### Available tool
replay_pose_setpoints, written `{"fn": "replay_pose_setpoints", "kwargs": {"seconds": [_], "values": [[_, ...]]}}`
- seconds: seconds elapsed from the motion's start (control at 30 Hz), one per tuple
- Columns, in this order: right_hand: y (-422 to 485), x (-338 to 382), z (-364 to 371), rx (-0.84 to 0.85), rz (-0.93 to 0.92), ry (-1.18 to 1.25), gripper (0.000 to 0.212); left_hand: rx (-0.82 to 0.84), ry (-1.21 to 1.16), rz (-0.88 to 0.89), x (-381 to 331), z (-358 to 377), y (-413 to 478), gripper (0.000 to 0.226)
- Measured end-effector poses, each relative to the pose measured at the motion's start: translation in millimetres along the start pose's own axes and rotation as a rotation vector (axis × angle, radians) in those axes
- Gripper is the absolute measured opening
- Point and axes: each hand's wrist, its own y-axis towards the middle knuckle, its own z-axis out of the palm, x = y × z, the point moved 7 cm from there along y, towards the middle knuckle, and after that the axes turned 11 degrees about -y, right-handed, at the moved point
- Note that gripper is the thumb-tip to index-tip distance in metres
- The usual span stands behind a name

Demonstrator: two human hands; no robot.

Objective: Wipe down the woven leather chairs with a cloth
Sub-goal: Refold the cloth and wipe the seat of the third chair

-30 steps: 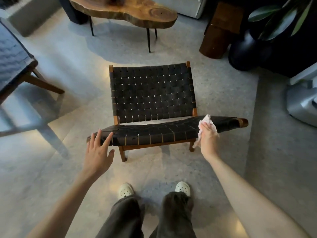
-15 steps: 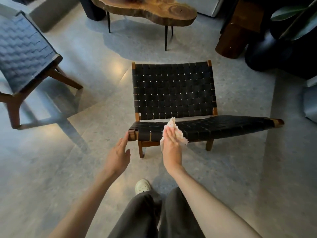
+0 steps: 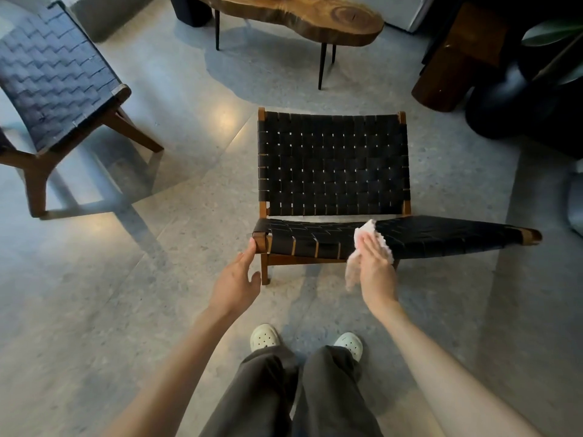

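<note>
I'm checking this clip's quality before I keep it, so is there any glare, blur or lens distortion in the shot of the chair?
Head view: warm glare patches on the polished floor; head view: wide-angle distortion stretches the near edge of the woven chair rightward; head view: the hanging tail of the cloth is slightly soft, and the corner by the plant is nearly black.

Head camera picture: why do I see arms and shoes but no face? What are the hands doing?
The camera sits on the person's head and looks down, so you see their own arms, trousers and white shoes. They stand at a black woven chair with a wooden frame. The right hand presses a pale cloth flat onto the chair's near woven strip to wipe it. The left hand touches the chair's wooden corner with its fingertips. A second woven chair and a wooden table stand nearby.
</note>
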Motion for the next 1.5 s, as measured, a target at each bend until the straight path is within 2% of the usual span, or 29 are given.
{"fn": "replay_pose_setpoints", "kwargs": {"seconds": [0.07, 0.2, 0.27, 0.33, 0.43, 0.5, 0.53, 0.67, 0.77, 0.9, 1.03, 1.1, 1.2, 1.37, 1.5], "values": [[-2, 19, 7, -0.010, -0.023, 0.010, 0.064, -0.015, -0.004, -0.009, -1, 1, -1, 0.068], [-14, 91, 19, 0.074, -0.167, 0.094, 0.070, -0.023, 0.011, -0.012, -2, 0, -2, 0.068], [-11, 82, 21, 0.072, -0.298, 0.073, 0.074, -0.032, 0.049, -0.001, -3, 0, -2, 0.069], [-7, 51, 14, 0.067, -0.349, 0.040, 0.080, -0.040, 0.075, 0.007, -5, 0, -2, 0.069], [-3, 12, 9, 0.024, -0.099, 0.086, 0.071, -0.053, 0.087, -0.008, -6, 0, -2, 0.069], [-5, 29, 13, -0.033, 0.009, 0.068, 0.066, -0.052, 0.095, -0.003, -7, -1, -3, 0.068], [-7, 48, 16, -0.048, 0.000, 0.063, 0.064, -0.046, 0.099, 0.001, -6, -2, -2, 0.067], [-10, 133, 17, -0.004, -0.226, 0.148, 0.058, 0.008, 0.106, -0.005, -3, -4, 1, 0.068], [-5, 167, 23, 0.064, -0.374, 0.237, 0.063, 0.027, 0.087, 0.000, -1, -4, 1, 0.070], [-3, 160, 39, 0.093, -0.461, 0.069, 0.067, 0.045, 0.065, -0.015, 3, -4, 1, 0.070], [-10, 151, 51, 0.028, -0.567, -0.169, 0.094, 0.047, 0.121, 0.034, -2, -1, -3, 0.073], [-9, 150, 49, -0.037, -0.598, -0.245, 0.098, 0.069, 0.136, 0.080, -8, 4, -7, 0.076], [-6, 142, 47, -0.086, -0.666, -0.284, 0.090, 0.080, 0.173, 0.124, -11, 10, -11, 0.079], [-7, 101, 28, -0.182, -0.844, -0.297, 0.060, 0.081, 0.336, 0.125, -15, 21, -10, 0.077], [-1, 53, 5, -0.187, -0.909, -0.355, 0.065, 0.075, 0.411, 0.124, -29, 33, -4, 0.071]]}}
